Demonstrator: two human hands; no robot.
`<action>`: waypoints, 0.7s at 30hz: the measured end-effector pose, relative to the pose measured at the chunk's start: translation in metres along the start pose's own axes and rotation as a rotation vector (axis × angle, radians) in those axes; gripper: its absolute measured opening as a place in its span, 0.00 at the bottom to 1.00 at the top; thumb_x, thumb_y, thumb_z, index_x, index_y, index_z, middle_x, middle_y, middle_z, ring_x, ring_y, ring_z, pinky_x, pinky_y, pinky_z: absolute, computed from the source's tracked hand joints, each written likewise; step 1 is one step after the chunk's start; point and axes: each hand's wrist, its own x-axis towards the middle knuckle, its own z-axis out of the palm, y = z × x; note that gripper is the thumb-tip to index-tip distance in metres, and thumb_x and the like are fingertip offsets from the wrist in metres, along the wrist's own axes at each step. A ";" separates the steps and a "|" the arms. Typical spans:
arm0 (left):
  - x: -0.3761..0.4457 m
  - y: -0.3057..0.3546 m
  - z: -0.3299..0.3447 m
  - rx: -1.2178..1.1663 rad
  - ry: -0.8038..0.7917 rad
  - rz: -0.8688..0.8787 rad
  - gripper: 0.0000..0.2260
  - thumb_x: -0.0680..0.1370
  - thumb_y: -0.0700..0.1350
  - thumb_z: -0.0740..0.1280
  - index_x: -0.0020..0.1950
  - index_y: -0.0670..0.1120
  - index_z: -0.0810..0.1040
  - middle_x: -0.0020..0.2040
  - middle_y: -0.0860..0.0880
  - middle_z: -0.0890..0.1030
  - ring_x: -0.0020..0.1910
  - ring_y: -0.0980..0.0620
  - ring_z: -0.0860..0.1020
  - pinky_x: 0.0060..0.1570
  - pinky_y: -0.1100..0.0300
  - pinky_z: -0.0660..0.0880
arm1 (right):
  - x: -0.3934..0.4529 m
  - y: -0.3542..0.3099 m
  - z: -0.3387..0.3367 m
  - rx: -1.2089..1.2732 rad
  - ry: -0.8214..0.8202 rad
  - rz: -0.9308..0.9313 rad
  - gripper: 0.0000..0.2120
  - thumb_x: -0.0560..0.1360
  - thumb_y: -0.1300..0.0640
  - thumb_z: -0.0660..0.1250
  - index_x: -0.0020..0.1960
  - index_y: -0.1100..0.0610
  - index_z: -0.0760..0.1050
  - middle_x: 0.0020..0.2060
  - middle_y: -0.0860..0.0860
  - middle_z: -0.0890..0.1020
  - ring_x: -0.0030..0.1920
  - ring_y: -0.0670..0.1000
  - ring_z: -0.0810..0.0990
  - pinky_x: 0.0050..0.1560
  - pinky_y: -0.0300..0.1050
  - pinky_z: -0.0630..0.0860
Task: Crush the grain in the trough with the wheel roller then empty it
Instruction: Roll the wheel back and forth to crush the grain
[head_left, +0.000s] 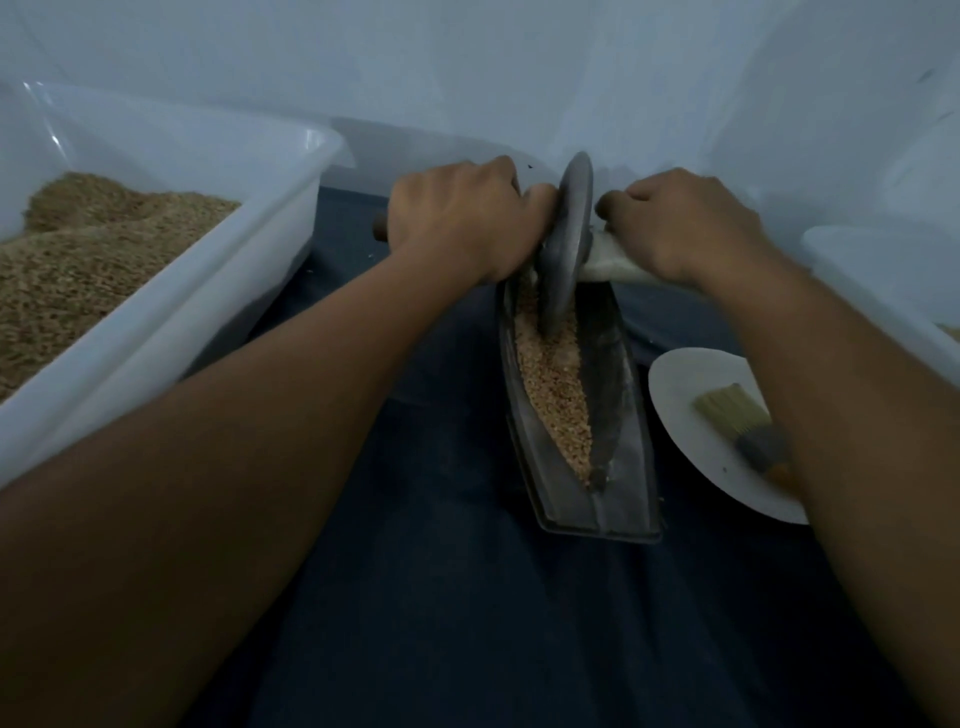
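Observation:
A dark metal boat-shaped trough (626, 467) lies lengthwise on the dark cloth, with tan grain (556, 384) along its groove. The grey wheel roller (566, 244) stands on edge in the far end of the trough, its rim down in the grain. My left hand (457, 218) grips the axle handle on the wheel's left side; the handle's dark end pokes out past my fist. My right hand (685, 223) grips the pale handle on the wheel's right side. Both arms reach forward across the cloth.
A large white plastic tub (171, 322) heaped with grain stands at the left. A white plate (680, 395) with a bristle brush (748, 426) lies right of the trough, partly under my right forearm. Another white container (883, 270) sits at the far right. A pale wall rises behind.

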 end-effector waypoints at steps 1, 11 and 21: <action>0.002 0.001 0.000 0.007 -0.001 0.002 0.23 0.77 0.64 0.47 0.52 0.52 0.74 0.48 0.46 0.79 0.41 0.45 0.70 0.41 0.51 0.63 | 0.001 0.002 0.001 0.012 -0.011 0.005 0.24 0.74 0.37 0.54 0.42 0.54 0.80 0.35 0.48 0.77 0.34 0.49 0.72 0.32 0.43 0.60; 0.010 0.013 -0.002 0.100 0.086 0.082 0.23 0.75 0.65 0.47 0.50 0.52 0.75 0.44 0.48 0.78 0.40 0.45 0.71 0.41 0.51 0.63 | 0.003 0.018 0.013 0.096 -0.172 -0.008 0.28 0.67 0.32 0.44 0.39 0.51 0.73 0.35 0.46 0.72 0.36 0.48 0.70 0.44 0.50 0.66; -0.006 0.016 -0.006 0.099 0.078 0.050 0.21 0.76 0.63 0.48 0.48 0.51 0.74 0.39 0.49 0.72 0.39 0.46 0.70 0.40 0.51 0.61 | -0.010 0.018 0.010 0.104 -0.130 -0.047 0.30 0.68 0.31 0.46 0.43 0.51 0.78 0.37 0.45 0.76 0.37 0.48 0.72 0.38 0.48 0.66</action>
